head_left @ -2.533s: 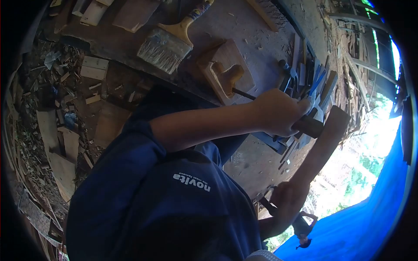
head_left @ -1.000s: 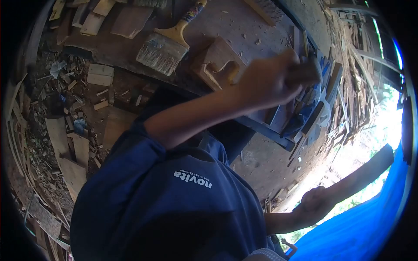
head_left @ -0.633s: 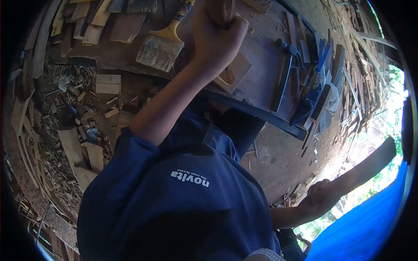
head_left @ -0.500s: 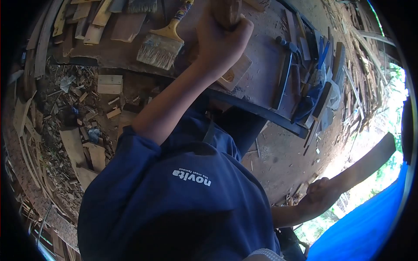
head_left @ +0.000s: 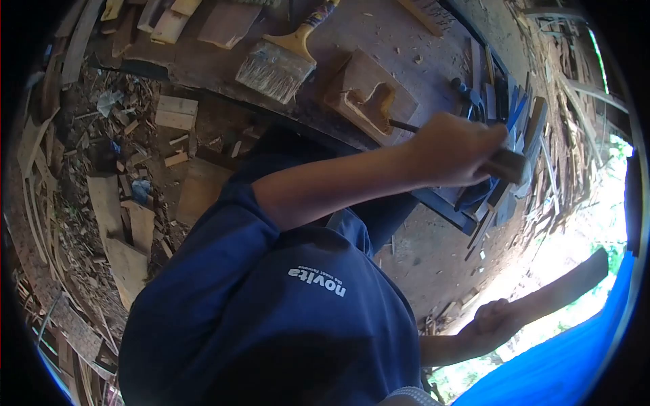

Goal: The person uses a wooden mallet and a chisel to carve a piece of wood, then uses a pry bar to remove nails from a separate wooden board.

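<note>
My left hand reaches across the bench, closed round a tool. The tool's thin dark shaft points toward a carved wooden block, and its thick brown end sticks out past my fingers. A curved hollow is cut in the block. Low at the right, my right hand grips a long flat wooden piece, away from the bench. Left of the block lies a wide paintbrush.
A hammer lies on the bench, partly hidden behind my left hand. Wood strips lie at the upper left. Offcuts and shavings cover the ground. A blue sheet hangs lower right.
My left hand has swung from the top middle to the right, uncovering the block's hollow. My right hand has shifted slightly down with the wooden piece. The view has shifted a little.
</note>
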A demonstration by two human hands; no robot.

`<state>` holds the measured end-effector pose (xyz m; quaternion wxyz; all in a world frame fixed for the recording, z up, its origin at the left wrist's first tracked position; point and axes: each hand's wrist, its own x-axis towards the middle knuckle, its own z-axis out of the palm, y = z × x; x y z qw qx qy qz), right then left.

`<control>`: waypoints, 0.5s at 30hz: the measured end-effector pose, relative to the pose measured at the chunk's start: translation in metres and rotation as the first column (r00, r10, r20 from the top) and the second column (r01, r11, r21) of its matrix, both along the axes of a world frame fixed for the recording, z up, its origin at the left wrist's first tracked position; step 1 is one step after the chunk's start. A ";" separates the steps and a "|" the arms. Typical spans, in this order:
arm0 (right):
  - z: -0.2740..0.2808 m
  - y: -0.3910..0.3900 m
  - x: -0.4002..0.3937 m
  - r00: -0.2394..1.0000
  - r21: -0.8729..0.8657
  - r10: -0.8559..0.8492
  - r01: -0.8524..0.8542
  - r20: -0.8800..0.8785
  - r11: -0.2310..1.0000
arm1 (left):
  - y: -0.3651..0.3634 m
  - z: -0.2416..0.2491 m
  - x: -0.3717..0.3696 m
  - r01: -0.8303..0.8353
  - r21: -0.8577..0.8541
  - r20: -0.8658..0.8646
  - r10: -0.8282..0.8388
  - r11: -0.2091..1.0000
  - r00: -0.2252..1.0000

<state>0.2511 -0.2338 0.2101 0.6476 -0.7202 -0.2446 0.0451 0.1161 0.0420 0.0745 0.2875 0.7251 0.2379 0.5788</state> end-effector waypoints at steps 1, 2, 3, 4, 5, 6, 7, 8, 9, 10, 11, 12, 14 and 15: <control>0.003 0.003 -0.002 1.000 -0.008 0.012 -0.012 0.008 1.000 | -0.002 0.002 0.006 -0.012 -0.008 0.008 0.012 1.000 1.000; 0.004 0.007 -0.003 0.997 -0.045 -0.033 0.036 0.069 0.998 | -0.003 0.003 0.011 -0.022 -0.002 -0.020 0.022 1.000 1.000; 0.007 0.000 0.009 0.971 0.070 0.240 -0.238 -0.011 0.969 | -0.003 0.004 0.014 -0.031 0.004 -0.049 0.031 1.000 0.998; 0.010 -0.006 0.019 0.852 0.204 0.511 -0.484 -0.111 0.851 | -0.001 0.004 0.016 -0.036 -0.004 -0.057 0.035 0.999 0.998; 0.014 -0.011 0.030 0.669 0.314 0.714 -0.646 -0.206 0.696 | 0.002 0.004 0.018 -0.041 -0.010 -0.052 0.040 0.999 0.998; 0.016 -0.008 0.027 0.668 0.254 0.713 -0.666 -0.215 0.701 | 0.004 0.004 0.018 -0.072 -0.017 -0.039 0.071 0.997 0.997; 0.019 -0.004 0.026 0.667 0.221 0.712 -0.677 -0.219 0.702 | 0.006 0.004 0.018 -0.103 -0.023 -0.026 0.102 0.994 0.994; 0.022 0.000 0.024 0.667 0.187 0.711 -0.687 -0.223 0.702 | 0.008 0.003 0.017 -0.105 -0.028 -0.022 0.104 0.994 0.994; 0.025 0.008 0.020 0.673 0.121 0.707 -0.700 -0.217 0.704 | 0.011 0.003 0.013 -0.103 -0.035 -0.034 0.102 0.994 0.994; 0.025 0.012 0.016 0.676 0.085 0.705 -0.706 -0.214 0.703 | 0.013 0.003 0.010 -0.101 -0.042 -0.046 0.099 0.994 0.994; 0.026 0.017 0.012 0.678 0.049 0.704 -0.712 -0.211 0.700 | 0.013 0.002 0.010 -0.104 -0.046 -0.044 0.102 0.994 0.994; 0.024 0.018 0.010 0.798 -0.043 0.590 -0.599 -0.123 0.800 | 0.013 0.000 0.011 -0.082 -0.046 -0.049 0.080 0.996 0.996; 0.018 0.021 0.006 0.885 -0.121 0.465 -0.463 -0.019 0.878 | 0.012 -0.003 0.011 -0.062 -0.048 -0.053 0.060 0.997 0.997; 0.012 0.024 0.003 0.941 -0.159 0.313 -0.292 0.129 0.943 | 0.010 -0.004 0.011 -0.069 -0.034 -0.038 0.068 0.997 0.997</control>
